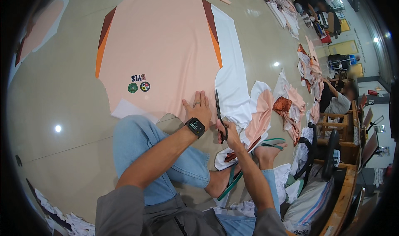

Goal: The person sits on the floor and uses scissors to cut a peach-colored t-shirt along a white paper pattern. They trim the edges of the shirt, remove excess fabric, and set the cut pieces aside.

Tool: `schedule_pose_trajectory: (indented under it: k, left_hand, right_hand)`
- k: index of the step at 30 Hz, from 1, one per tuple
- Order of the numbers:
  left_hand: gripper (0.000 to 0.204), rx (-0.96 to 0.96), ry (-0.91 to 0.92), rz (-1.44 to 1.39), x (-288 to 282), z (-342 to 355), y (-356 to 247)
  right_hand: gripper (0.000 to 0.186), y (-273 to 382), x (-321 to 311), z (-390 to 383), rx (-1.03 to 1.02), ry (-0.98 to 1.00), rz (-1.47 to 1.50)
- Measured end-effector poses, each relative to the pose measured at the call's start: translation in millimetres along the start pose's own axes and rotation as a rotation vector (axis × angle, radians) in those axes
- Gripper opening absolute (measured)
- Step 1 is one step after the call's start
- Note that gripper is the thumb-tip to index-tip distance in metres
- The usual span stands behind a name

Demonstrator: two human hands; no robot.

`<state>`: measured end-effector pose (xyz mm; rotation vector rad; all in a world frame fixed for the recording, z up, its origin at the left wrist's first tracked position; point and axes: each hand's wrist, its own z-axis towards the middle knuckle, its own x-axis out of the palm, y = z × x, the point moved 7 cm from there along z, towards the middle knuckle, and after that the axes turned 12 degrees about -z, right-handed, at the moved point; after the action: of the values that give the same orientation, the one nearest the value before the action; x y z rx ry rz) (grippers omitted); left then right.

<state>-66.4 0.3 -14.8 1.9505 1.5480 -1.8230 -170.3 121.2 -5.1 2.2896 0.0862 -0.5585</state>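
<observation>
One large peach panel (pixel 158 41) lies spread on the tiled floor (pixel 62 103) in the head view, ahead of the seated person. The left hand (pixel 198 111) lies flat on its near right part, holding nothing; the right hand (pixel 227 130) is clamped on the handles of black scissors (pixel 217 105), whose blades point far along the panel's right edge, beside white cloth (pixel 232 61). The step seems to be trimming that edge; the next move probably calls for keeping the fabric smooth under the blades. Dark lettering (pixel 136 78), upside down to the wearer, and two badges (pixel 132 88) mark the panel's near left part.
</observation>
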Motion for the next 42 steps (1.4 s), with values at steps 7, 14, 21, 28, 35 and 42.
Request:
schedule_pose_trajectory:
  k: [7,14,21,28,35,42]
  left_hand:
    - [0.108,0.011,-0.071,-0.043,-2,-2,6]
    - [0.076,-0.051,0.083,-0.043,-13,-8,8]
    - [0.033,-0.017,0.188,-0.092,-44,-25,-6]
    - [0.031,0.013,0.227,-0.007,-42,-27,-2]
    - [0.029,0.047,0.198,-0.095,-54,-25,8]
    - [0.02,0.06,0.046,-0.148,-108,-22,17]
  right_hand:
    - [0.067,20,8,25,0.004,-0.002,0.14]
    - [0.069,18,16,35,0.023,-0.072,0.065]
    - [0.066,37,18,46,0.053,-0.128,0.204]
    - [0.068,36,34,63,0.002,-0.279,0.15]
    - [0.066,50,39,78,0.009,-0.321,0.313]
    - [0.061,53,50,93,-0.011,-0.448,0.365]
